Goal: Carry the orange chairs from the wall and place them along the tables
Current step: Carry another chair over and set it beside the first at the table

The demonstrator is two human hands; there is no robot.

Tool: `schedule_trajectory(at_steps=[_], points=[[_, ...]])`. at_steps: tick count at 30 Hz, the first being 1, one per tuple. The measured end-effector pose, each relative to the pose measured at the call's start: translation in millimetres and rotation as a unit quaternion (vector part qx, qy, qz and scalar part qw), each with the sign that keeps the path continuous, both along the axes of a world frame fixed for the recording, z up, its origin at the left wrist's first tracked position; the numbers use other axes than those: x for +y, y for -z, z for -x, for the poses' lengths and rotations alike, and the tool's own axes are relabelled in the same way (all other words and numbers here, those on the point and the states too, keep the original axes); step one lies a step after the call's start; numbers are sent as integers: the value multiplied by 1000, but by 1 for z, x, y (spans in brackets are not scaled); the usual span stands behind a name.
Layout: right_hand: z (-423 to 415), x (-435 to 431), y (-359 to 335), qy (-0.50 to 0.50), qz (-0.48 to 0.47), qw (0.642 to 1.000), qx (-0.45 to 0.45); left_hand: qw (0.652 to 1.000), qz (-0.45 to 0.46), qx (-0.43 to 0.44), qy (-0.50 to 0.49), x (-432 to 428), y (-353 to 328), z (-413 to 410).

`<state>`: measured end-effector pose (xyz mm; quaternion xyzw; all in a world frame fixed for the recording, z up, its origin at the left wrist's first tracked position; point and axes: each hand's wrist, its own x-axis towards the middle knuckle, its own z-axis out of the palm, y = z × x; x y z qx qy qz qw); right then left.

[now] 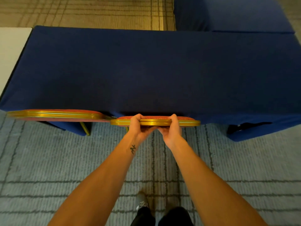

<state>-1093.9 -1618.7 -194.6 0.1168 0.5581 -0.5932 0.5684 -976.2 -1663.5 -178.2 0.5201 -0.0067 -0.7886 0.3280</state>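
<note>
Both hands (155, 126) grip chair (187, 122) at table (162, 70) edge.

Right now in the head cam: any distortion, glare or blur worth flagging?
Head view: wide-angle bowing bends the blue table edges; soft glare streaks on the gold rim of the held chair; slight softness overall, carpet lines still readable; both hands sharp, left hand, right hand.

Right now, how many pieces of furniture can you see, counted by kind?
Orange chairs: 2, one in both hands and one to its left.
Blue-covered tables: 2, near and far.
White table: 1, only a corner at the left edge.
Total: 5
</note>
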Motion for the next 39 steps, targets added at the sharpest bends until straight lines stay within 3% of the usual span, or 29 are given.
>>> schedule_trajectory(at_steps=[13, 28, 31, 34, 39], points=[[29, -14, -9, -56, -14, 996, -67, 999, -15, -30, -4, -16, -13, 16], [20, -5, -20, -82, -36, 995, -46, 998, -48, -3, 31, -6, -12, 6], [11, -3, -38, -133, -60, 989, 6, 992, -36, -55, 109, -3, -26, 0], [-3, 6, -54, -211, -57, 976, -11, 983, -14, -83, 162, 8, -41, -8], [-19, 11, -77, -349, -24, 935, -56, 990, 36, -93, 100, 37, -60, -31]])
